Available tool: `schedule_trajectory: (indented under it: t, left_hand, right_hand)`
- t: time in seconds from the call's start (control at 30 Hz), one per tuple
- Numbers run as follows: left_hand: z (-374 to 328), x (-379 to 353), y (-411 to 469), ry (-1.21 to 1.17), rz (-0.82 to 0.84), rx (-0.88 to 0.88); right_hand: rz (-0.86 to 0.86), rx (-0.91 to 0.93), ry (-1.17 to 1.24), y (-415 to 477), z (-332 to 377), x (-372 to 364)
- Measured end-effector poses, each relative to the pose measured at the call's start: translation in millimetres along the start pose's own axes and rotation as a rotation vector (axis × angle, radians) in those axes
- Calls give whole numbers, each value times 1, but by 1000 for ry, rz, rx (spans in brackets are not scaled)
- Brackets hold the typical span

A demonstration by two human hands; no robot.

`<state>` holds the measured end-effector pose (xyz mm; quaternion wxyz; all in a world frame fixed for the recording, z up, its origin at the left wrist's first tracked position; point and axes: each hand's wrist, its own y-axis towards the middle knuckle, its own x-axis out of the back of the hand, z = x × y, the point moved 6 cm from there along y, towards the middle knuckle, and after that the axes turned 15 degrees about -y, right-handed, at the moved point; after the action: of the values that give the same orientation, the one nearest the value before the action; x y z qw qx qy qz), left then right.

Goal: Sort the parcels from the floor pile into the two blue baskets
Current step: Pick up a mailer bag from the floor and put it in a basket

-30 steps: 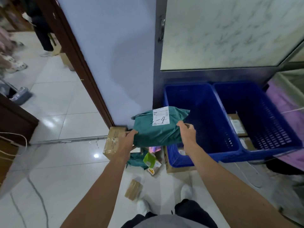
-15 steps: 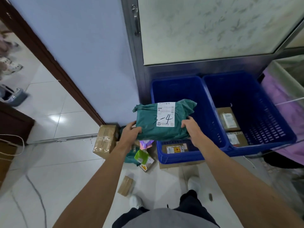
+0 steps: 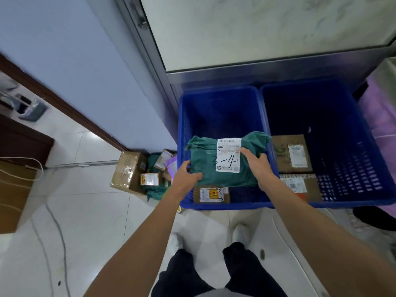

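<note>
soft green plastic mailer bag with white label (image 3: 222,161): held over left blue plastic basket (image 3: 182,129) | left hand (image 3: 186,175): grips its left end | right hand (image 3: 258,166): grips its right side, thumb on label

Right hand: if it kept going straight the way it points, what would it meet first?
The right hand grips the green parcel, so that comes first. Beyond it is probably the far wall of the left blue basket, though depth is unclear.
</note>
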<state>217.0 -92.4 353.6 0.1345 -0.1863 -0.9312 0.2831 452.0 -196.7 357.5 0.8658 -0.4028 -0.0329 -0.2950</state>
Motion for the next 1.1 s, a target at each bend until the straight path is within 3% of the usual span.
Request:
schedule_trajectory:
  t: [0.3, 0.7, 0.9, 1.1]
  left_hand:
    - [34, -14, 78, -40, -106, 151]
    - [147, -58, 230, 302, 0, 290]
    - [234, -41, 291, 404, -24, 378]
    - [229, -38, 290, 603, -52, 396]
  right_hand:
    - [179, -27, -233, 99, -34, -13]
    - [207, -69, -486, 254, -144, -69]
    - [264, -120, -584, 294, -190, -112]
    - [298, -117, -629, 304, -201, -138]
